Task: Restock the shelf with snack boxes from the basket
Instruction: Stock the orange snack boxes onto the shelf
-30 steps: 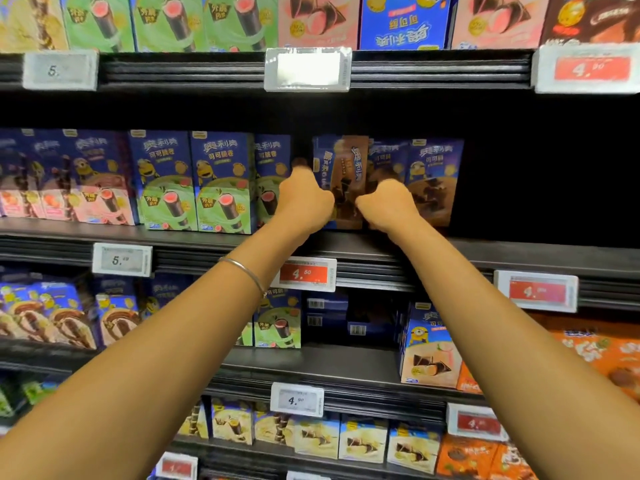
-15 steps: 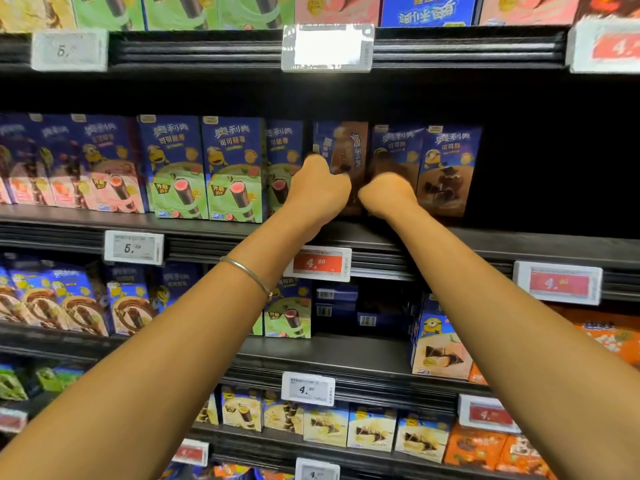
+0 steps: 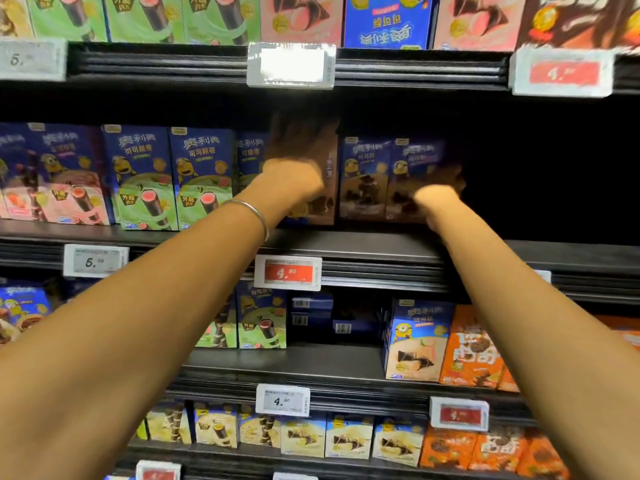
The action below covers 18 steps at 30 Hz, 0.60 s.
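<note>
L hand [image 3: 294,183], R hand [image 3: 437,202] at brown boxes [image 3: 363,183]: blur, grip unclear.

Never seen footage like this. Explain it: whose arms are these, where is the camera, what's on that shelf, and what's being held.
There is no machine here. These are a person's two bare arms, filmed by one wide-angle camera worn on their head. The left hand, with a bracelet at its wrist, is at a brown snack box standing on the dark shelf. The right hand is at the blue boxes beside it. Motion blur hides the fingers, so I cannot tell the grip.
</note>
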Motion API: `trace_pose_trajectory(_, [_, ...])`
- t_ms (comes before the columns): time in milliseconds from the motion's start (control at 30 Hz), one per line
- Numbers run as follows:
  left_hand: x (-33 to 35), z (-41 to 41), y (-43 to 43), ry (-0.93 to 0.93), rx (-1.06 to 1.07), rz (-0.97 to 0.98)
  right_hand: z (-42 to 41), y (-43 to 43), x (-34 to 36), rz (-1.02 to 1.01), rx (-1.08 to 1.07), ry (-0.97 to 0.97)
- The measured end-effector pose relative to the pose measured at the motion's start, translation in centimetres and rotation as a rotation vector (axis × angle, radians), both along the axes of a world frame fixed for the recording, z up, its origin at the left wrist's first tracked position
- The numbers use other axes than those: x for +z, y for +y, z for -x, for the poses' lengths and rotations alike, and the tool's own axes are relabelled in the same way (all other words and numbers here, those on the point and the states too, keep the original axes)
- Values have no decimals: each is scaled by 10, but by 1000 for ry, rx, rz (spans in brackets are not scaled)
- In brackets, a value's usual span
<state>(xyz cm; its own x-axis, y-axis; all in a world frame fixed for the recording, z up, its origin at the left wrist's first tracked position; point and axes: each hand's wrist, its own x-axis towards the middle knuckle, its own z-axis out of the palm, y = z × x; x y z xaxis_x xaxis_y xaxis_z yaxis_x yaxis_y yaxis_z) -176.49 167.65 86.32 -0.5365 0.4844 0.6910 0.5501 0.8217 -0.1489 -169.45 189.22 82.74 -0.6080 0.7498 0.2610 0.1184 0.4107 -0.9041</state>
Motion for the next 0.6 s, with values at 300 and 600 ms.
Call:
trace_pose_trajectory(300, [-3, 10, -3, 26, 106, 35, 28, 21, -6, -32, 39, -19])
trace_pose_trajectory(600, [-12, -3, -13, 25, 25, -61, 10, 1, -4, 49, 108, 81])
